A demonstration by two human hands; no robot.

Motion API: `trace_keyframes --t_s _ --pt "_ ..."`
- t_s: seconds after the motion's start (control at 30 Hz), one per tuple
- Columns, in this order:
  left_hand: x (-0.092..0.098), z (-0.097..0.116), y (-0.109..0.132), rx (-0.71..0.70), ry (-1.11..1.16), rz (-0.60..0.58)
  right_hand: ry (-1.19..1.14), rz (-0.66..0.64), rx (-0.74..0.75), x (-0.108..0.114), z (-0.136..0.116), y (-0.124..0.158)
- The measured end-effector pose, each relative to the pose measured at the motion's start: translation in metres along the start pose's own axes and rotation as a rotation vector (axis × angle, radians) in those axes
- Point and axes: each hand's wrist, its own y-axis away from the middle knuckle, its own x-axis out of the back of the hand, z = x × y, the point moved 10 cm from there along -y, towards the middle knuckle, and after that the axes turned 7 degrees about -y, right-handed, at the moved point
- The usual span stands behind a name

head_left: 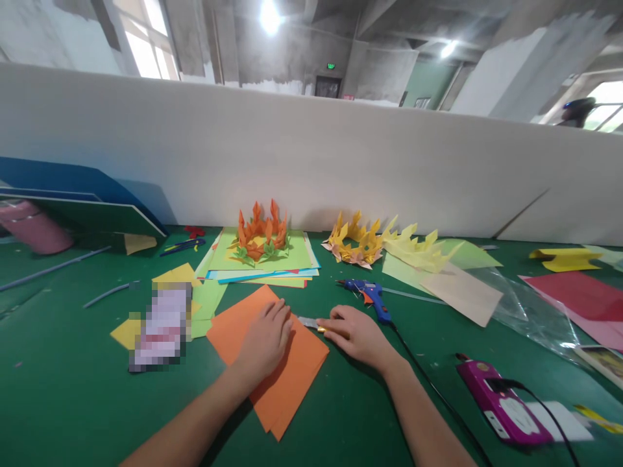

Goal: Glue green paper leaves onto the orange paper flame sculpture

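Orange paper sheets [292, 383], at least two and slightly fanned, lie at an angle on the green table. My left hand [267, 340] rests flat on top of them, fingers stretched out and close together. Just right of the paper, my right hand [357, 334] is closed around a utility knife [309, 322]. Its metal blade points left and reaches the upper right edge of the orange paper. Whether the blade lies between the sheets I cannot tell. Behind my right hand is a blue glue gun [372, 295], its black cord running toward me.
Against the white partition [311, 155] stand an orange paper crown [263, 237] on coloured sheets and a yellow one [355, 240]. Scissors [182, 246] and a pixelated object [163, 327] lie left. At right are a magenta power box [503, 402] and plastic film [530, 318].
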Motion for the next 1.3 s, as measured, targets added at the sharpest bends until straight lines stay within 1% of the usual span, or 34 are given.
trace_keyframes --t_s 0.1,0.17,0.27,0.57,0.7,0.83,1.07,1.3 --pt "0.005 -0.002 -0.004 0.002 0.029 0.016 -0.007 -0.007 -0.008 0.003 0.001 0.006" --pt "0.006 -0.004 -0.006 0.001 -0.01 0.021 0.008 -0.014 -0.014 0.002 0.0 0.007" --pt "0.004 -0.008 -0.007 0.037 -0.085 0.012 0.03 -0.018 -0.025 -0.001 -0.004 0.005" --pt "-0.017 -0.018 0.0 0.104 -0.137 -0.036 0.066 0.009 -0.057 -0.005 -0.009 -0.001" --pt "-0.021 -0.019 0.0 0.104 -0.154 -0.058 0.083 0.037 -0.055 -0.005 -0.013 -0.005" --pt "-0.022 -0.017 -0.001 0.102 -0.162 -0.094 0.095 0.071 -0.058 -0.006 -0.014 -0.01" --pt "-0.024 -0.019 0.0 0.109 -0.164 -0.085 0.119 0.09 -0.068 -0.011 -0.012 -0.017" --pt "-0.026 -0.019 0.002 0.097 -0.183 -0.043 0.143 0.104 -0.043 -0.013 -0.013 -0.026"
